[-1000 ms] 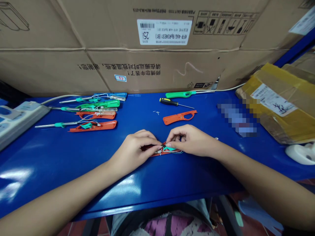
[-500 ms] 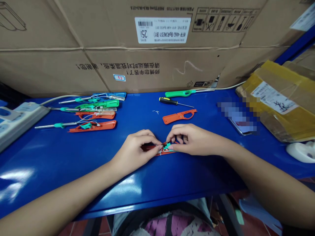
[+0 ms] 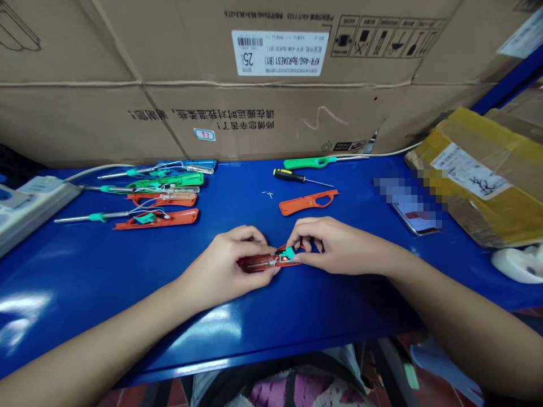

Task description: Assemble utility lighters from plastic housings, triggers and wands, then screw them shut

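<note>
An orange lighter shell (image 3: 278, 263), its open side up, lies on the blue table between my hands. Inside it I see a clear fuel tank (image 3: 259, 264), a white wire and a green trigger (image 3: 290, 252). My left hand (image 3: 235, 260) grips the shell's left part, thumb along the near edge and fingers along the far one. At the right part, the thumb and forefinger of my right hand (image 3: 324, 243) pinch the green trigger; its other fingers are curled. A matching orange half shell (image 3: 307, 202) rests beyond my right hand.
Several opened lighters (image 3: 156, 218) with metal tubes lie at the left, near a white power strip (image 3: 36, 206). Behind are a black-yellow screwdriver (image 3: 291, 176) and a green lighter (image 3: 309, 163). A phone (image 3: 413, 209) and taped box (image 3: 479, 175) sit right; a large carton (image 3: 237, 124) stands behind.
My left thumb has moved from the parts inside to the shell's near edge, and the clear tank now shows. My right hand still pinches the green trigger.
</note>
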`<state>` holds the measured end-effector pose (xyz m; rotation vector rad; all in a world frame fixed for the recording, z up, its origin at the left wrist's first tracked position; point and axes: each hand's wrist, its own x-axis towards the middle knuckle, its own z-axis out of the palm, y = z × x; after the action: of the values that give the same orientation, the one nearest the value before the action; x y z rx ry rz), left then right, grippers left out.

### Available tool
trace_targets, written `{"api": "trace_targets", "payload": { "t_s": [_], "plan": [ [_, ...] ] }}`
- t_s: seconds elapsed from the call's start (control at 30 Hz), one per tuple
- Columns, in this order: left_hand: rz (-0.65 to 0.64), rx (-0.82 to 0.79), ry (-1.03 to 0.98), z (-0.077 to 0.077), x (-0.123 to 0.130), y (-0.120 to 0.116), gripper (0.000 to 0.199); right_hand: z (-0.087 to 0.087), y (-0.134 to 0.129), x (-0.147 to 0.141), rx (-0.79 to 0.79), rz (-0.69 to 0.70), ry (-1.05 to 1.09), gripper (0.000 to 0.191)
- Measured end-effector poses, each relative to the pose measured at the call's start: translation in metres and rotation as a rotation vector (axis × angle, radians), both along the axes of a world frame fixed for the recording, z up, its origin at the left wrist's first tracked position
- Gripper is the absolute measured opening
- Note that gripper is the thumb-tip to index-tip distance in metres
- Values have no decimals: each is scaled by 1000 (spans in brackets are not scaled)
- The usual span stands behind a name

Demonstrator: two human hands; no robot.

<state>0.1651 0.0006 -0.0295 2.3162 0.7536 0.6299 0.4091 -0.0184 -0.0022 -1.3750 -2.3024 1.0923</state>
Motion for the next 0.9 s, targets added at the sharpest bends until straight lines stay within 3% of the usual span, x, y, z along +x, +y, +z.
{"api": "trace_targets", "payload": {
  "t_s": [0.4,0.9],
  "plan": [
    [-60,316,179,-7,-6,-5,26,-9,2,-5,-46,-107,56,14],
    [-61,419,281,-3,-4,-10,28,-14,1,-9,-62,-149,47,11]
  ]
}}
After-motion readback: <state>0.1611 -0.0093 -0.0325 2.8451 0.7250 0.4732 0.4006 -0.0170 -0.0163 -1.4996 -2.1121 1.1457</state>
